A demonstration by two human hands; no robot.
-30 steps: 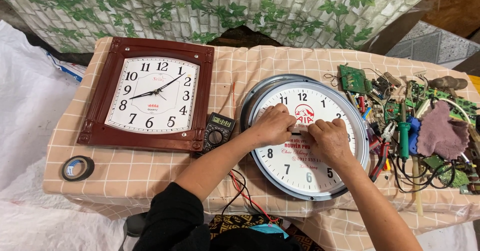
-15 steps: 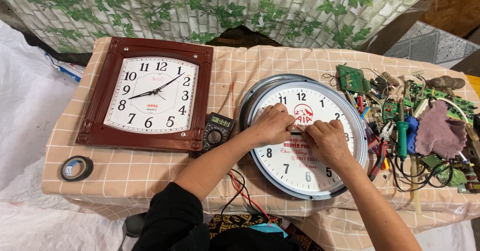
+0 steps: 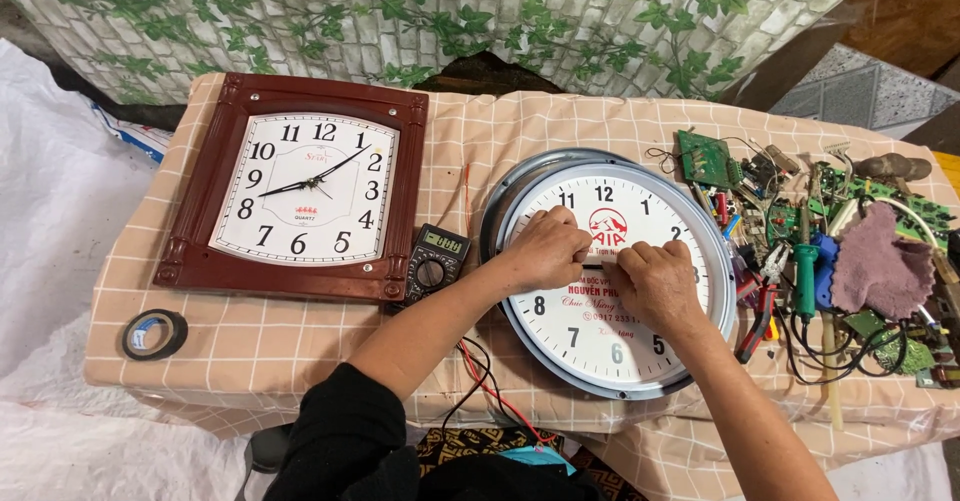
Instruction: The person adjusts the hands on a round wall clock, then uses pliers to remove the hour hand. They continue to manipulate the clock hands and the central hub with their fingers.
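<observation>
My left hand and right hand both rest on the face of the round clock, fingertips pinched narrow at its centre on a thin dark hand of the clock, too small to make out well. The clock lies flat on the tabletop, right of middle, its smooth white dial ringed by a grey metal-looking rim, the twelve pointing away from me. The tabletop wears a soft tan checked cloth. To the left lies a square clock in a glossy reddish-brown frame, with a small dark multimeter between the two. A roll of black tape sits near left; circuit boards and tools clutter the right.
</observation>
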